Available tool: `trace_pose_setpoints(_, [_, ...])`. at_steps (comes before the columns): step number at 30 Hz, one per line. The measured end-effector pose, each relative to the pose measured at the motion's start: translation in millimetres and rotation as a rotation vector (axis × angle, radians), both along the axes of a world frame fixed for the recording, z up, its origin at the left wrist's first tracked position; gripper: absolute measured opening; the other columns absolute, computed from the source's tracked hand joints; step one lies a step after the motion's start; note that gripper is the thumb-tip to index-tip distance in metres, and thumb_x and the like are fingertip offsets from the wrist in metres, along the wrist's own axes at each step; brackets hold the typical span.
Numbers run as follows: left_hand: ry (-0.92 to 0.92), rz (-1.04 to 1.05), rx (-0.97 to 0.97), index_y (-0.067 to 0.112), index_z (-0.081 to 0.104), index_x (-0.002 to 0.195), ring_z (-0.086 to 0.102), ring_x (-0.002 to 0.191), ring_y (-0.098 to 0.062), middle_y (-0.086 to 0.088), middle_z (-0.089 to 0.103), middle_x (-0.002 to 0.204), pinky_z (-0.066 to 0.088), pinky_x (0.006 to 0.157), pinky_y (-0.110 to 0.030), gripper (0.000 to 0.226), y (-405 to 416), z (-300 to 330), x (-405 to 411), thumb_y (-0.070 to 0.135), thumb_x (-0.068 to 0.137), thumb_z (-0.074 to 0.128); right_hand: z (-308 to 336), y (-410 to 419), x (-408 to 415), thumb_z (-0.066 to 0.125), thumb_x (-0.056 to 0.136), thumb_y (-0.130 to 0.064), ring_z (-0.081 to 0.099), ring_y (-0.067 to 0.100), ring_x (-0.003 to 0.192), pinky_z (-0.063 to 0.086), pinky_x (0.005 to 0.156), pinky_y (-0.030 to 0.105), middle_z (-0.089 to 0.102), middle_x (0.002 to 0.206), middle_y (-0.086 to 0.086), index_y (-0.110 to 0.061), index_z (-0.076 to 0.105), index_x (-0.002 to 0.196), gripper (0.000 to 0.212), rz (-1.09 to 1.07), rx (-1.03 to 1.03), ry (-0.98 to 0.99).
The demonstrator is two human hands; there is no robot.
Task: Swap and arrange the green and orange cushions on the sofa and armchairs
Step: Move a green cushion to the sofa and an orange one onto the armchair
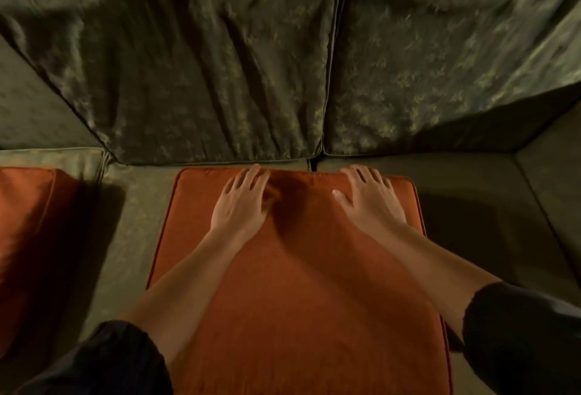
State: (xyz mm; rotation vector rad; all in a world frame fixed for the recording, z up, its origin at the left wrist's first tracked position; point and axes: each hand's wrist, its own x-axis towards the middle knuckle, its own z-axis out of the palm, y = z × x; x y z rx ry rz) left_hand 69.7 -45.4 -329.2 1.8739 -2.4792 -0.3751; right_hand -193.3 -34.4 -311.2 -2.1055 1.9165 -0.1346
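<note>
A large orange cushion lies flat on the green sofa seat, its far edge close to the backrest. My left hand rests palm down on its far left part, fingers spread. My right hand lies flat on its far right part, fingers reaching the far edge. Neither hand grips the fabric. A second orange cushion sits at the left edge of the view. Two green patterned back cushions, one on the left and one on the right, lean against the sofa back.
The sofa seat continues to the right in shadow, with a seam running diagonally at the far right. A gap between the two seat sections shows just beyond the orange cushion's far edge. Dark sleeves cover my upper forearms.
</note>
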Motion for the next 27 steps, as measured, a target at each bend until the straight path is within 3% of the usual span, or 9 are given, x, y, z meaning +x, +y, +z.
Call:
trace_pose_setpoints(7, [-0.078, -0.035, 0.07, 0.02, 0.034, 0.142, 0.032, 0.138, -0.027, -0.006, 0.043, 0.145, 0.018, 0.118, -0.044, 0.064, -42, -33, -3, 0.059, 0.093, 0.024, -40, -43, -23, 0.027, 0.096, -0.058, 0.047, 0.023, 0.125, 0.039, 0.104, 0.042, 0.052, 0.136, 0.003, -0.024, 0.042, 0.139, 0.056, 0.079, 0.174, 0.063])
trace_pose_setpoints(13, [-0.094, -0.031, -0.005, 0.017, 0.045, 0.128, 0.045, 0.122, -0.03, -0.01, 0.052, 0.13, 0.034, 0.108, -0.044, 0.055, -44, -36, -6, 0.058, 0.094, 0.032, -46, -43, -24, 0.026, 0.099, -0.053, 0.047, 0.02, 0.117, 0.036, 0.099, 0.047, 0.054, 0.123, -0.003, -0.028, 0.052, 0.126, 0.045, 0.117, 0.117, 0.075])
trace_pose_setpoints(16, [-0.106, -0.038, -0.005, 0.015, 0.046, 0.122, 0.051, 0.111, -0.028, -0.009, 0.058, 0.117, 0.04, 0.098, -0.04, 0.054, -45, -28, -9, 0.058, 0.092, 0.034, -40, -44, -23, 0.029, 0.1, -0.049, 0.049, 0.02, 0.114, 0.036, 0.095, 0.042, 0.059, 0.119, -0.002, -0.025, 0.054, 0.12, 0.04, 0.116, 0.111, 0.043])
trace_pose_setpoints(21, [-0.065, -0.068, 0.004, 0.019, 0.046, 0.115, 0.054, 0.103, -0.022, -0.003, 0.061, 0.109, 0.042, 0.091, -0.035, 0.046, -34, -8, -19, 0.055, 0.092, 0.03, -17, -27, -26, 0.025, 0.102, -0.045, 0.05, 0.023, 0.119, 0.033, 0.101, 0.038, 0.063, 0.122, 0.003, -0.021, 0.051, 0.127, 0.043, 0.134, 0.168, 0.075])
trace_pose_setpoints(27, [-0.05, -0.203, -0.05, 0.023, 0.042, 0.122, 0.057, 0.107, -0.019, 0.001, 0.062, 0.114, 0.041, 0.095, -0.034, 0.038, 15, 41, -33, 0.05, 0.096, 0.033, 43, 44, -48, 0.021, 0.099, -0.055, 0.064, 0.02, 0.084, 0.049, 0.073, 0.034, 0.067, 0.092, -0.001, -0.028, 0.044, 0.126, 0.045, 0.118, 0.142, 0.067])
